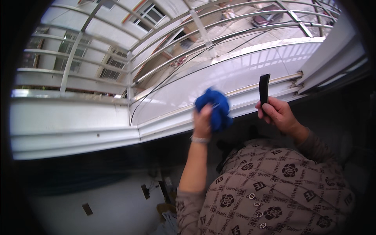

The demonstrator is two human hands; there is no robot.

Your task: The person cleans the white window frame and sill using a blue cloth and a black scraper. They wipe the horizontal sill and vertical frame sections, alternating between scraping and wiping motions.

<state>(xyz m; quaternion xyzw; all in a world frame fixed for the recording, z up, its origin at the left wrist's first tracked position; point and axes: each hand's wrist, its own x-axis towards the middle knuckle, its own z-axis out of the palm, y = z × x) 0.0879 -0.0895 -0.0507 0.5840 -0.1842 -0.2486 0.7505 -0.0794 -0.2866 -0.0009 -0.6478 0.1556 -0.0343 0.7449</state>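
Note:
My left hand (203, 120) is closed around a crumpled blue cloth (218, 110); both are a little blurred. The cloth is over the white window frame's sill track (182, 116), near its middle; whether it touches the track I cannot tell. To the right, my right hand (277, 113) grips the lower end of a narrow black strip-like tool (264, 88), perhaps a brush, which points up across the track. Its exact kind is unclear. Past the track lies a glossy white outer ledge (252, 64) with reflections of the railing.
Metal railing bars (173, 44) enclose the ledge outside. A thin black cable (164, 80) runs across the ledge and railing. At the right, a white window frame upright (329, 55) meets the track, with dirt at its foot. Buildings and a parked vehicle (268, 15) are below.

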